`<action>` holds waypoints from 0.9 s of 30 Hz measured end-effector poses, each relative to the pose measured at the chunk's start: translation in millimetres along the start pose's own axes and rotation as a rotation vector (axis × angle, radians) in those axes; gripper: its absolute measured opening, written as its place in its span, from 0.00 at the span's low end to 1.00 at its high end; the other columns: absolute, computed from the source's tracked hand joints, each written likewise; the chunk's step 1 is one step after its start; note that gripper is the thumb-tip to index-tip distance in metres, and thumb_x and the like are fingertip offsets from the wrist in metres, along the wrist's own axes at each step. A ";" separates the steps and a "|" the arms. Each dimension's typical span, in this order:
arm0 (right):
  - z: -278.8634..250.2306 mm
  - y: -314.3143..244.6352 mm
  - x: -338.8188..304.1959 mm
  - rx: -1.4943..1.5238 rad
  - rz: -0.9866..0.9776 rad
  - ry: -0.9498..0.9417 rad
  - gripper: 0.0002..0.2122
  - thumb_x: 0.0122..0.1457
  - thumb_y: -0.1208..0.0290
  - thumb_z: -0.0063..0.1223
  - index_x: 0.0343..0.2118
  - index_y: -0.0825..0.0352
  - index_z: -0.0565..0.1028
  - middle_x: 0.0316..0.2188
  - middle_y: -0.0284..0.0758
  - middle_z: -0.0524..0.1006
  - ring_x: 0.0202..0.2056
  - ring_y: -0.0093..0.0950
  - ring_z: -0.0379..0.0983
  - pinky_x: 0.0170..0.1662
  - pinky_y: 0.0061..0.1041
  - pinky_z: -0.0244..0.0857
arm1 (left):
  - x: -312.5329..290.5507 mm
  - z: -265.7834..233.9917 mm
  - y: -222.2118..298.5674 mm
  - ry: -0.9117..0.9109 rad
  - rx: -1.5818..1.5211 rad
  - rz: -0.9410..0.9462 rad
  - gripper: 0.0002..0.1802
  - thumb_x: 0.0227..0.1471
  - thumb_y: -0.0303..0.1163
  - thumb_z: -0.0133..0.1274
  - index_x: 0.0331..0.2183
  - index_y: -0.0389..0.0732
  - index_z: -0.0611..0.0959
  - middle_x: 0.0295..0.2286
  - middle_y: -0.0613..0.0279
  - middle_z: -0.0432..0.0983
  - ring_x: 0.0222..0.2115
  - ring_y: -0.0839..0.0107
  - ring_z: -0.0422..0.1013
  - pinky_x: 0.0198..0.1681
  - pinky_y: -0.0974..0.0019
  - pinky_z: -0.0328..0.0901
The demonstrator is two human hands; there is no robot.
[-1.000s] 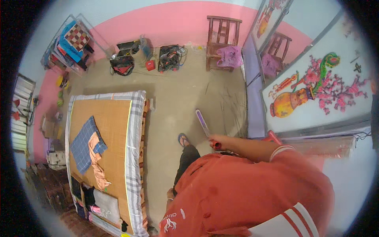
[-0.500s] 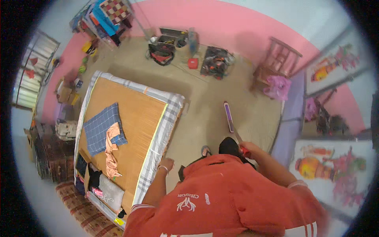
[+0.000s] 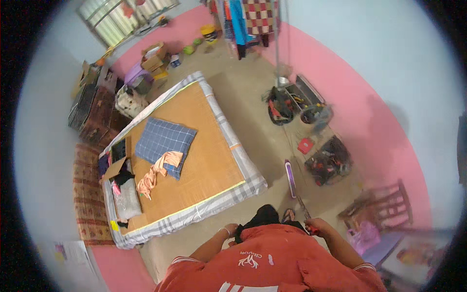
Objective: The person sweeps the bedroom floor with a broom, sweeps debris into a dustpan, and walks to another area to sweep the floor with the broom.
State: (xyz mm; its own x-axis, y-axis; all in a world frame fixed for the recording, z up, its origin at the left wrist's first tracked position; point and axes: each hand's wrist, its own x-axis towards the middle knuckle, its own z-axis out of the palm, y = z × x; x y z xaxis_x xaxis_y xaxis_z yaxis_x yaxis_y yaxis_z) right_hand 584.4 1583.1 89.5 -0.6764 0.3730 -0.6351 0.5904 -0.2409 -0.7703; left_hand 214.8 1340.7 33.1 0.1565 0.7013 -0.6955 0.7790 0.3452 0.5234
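Purple mop head [image 3: 290,179]: resting on bare floor [image 3: 253,112] beside mattress edge [image 3: 253,177].
Right hand [image 3: 314,227]: clamping the mop handle [image 3: 302,207].
Left hand [image 3: 231,229]: curling; grip unclear.

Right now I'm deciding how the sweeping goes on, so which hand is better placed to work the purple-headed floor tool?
Right. The right hand already grips the handle of the floor tool, its head on the floor ahead. The left hand hangs empty by the hip, apart from it.

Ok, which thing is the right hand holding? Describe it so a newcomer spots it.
Start at the mattress on the floor. On the bare concrete off its near corner, the right hand grips a long thin handle ending in a flat purple mop head, the only purple strip there.
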 end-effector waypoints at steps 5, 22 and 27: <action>-71.3 -86.6 86.0 0.555 0.435 -0.062 0.05 0.48 0.70 0.47 0.21 0.63 0.65 0.13 0.28 0.66 0.13 0.17 0.62 0.13 0.16 0.53 | 23.9 -14.8 -7.9 -0.081 0.124 -0.266 0.12 0.39 0.35 0.47 0.29 0.44 0.79 0.32 0.52 0.73 0.36 0.58 0.69 0.37 0.60 0.63; -226.8 -418.7 476.0 0.299 0.421 -0.264 0.08 0.50 0.66 0.48 0.24 0.62 0.63 0.15 0.26 0.65 0.15 0.15 0.60 0.14 0.13 0.52 | 256.3 -433.0 -101.5 0.698 -0.966 -0.317 0.09 0.47 0.29 0.43 0.29 0.39 0.77 0.22 0.60 0.72 0.24 0.71 0.68 0.29 0.67 0.63; -245.7 -517.4 598.3 0.221 0.342 -0.353 0.08 0.51 0.65 0.45 0.22 0.62 0.64 0.14 0.27 0.65 0.15 0.17 0.59 0.14 0.15 0.50 | 290.7 -525.5 -142.3 0.908 -1.256 -0.311 0.11 0.47 0.33 0.43 0.30 0.38 0.76 0.20 0.60 0.72 0.20 0.75 0.68 0.24 0.70 0.64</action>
State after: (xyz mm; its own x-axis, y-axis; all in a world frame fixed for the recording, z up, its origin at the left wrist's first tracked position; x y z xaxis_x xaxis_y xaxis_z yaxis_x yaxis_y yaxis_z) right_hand -17.6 2151.0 122.2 -0.5906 -0.0744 -0.8035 0.7222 -0.4929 -0.4853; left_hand -169.6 1823.2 15.2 -0.6670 0.4730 -0.5757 -0.3415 0.4926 0.8004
